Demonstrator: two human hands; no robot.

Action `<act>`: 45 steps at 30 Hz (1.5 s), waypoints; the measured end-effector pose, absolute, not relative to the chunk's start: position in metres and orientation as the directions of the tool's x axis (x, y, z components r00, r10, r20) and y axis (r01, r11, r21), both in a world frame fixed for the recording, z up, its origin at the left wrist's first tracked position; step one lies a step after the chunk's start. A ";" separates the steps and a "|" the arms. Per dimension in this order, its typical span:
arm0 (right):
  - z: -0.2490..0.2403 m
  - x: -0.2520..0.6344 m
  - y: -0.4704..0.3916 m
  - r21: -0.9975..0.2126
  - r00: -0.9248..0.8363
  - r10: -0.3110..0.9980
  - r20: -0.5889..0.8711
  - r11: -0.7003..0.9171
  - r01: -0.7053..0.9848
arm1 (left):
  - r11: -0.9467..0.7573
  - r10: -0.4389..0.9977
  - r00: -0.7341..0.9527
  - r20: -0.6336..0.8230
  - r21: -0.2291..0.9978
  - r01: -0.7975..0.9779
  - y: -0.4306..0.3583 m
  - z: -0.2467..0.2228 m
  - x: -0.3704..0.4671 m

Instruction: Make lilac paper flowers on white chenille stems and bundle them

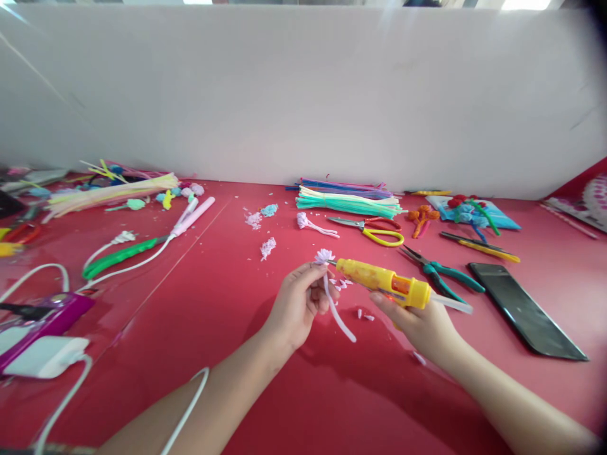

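Between the thumb and fingers of my left hand is a small lilac pipe-cleaner flower, its stem hanging down to the right. My right hand is wrapped round a yellow glue gun, a clear glue stick poking out of its back end. The gun's nozzle touches or nearly touches the flower's head; I cannot tell which. Below the flower lie small lilac clippings on the red table. Another lilac flower with two stems lies farther back.
Scissors, teal pliers, a black phone and tweezers lie right. Pipe-cleaner bundles sit by the white partition. At left are a pink curling-iron-like tool, a green-handled tool and a purple power strip with white cables.
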State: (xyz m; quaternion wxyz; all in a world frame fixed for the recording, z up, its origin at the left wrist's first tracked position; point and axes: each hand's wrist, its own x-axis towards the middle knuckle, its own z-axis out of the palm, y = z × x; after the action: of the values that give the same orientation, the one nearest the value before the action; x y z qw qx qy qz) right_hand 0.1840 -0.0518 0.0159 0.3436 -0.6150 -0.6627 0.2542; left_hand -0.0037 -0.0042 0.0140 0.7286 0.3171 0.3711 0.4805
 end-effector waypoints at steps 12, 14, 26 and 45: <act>0.016 0.183 -0.053 -0.760 0.004 0.990 0.144 0.108 0.641 | 0.344 0.933 0.268 -0.239 0.810 -0.476 -0.004 0.013 -0.004; 0.017 0.183 -0.052 -0.763 -0.001 0.990 0.142 0.111 0.637 | 0.345 0.933 0.272 -0.236 0.804 -0.485 -0.004 0.014 -0.004; 0.017 0.181 -0.053 -0.773 0.022 0.990 0.141 0.096 0.627 | 0.348 0.933 0.271 -0.238 0.795 -0.497 -0.003 0.011 -0.004; 0.012 0.181 -0.052 -0.698 -0.032 0.961 0.275 0.222 0.681 | 0.310 0.944 0.259 -0.203 0.814 -0.491 -0.004 0.012 -0.005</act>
State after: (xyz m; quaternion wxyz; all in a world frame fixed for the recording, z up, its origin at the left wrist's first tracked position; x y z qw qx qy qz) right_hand 0.1809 -0.0522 0.0117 0.3637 -0.5930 -0.6920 0.1927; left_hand -0.0049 -0.0044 0.0123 0.7269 0.3183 0.3559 0.4936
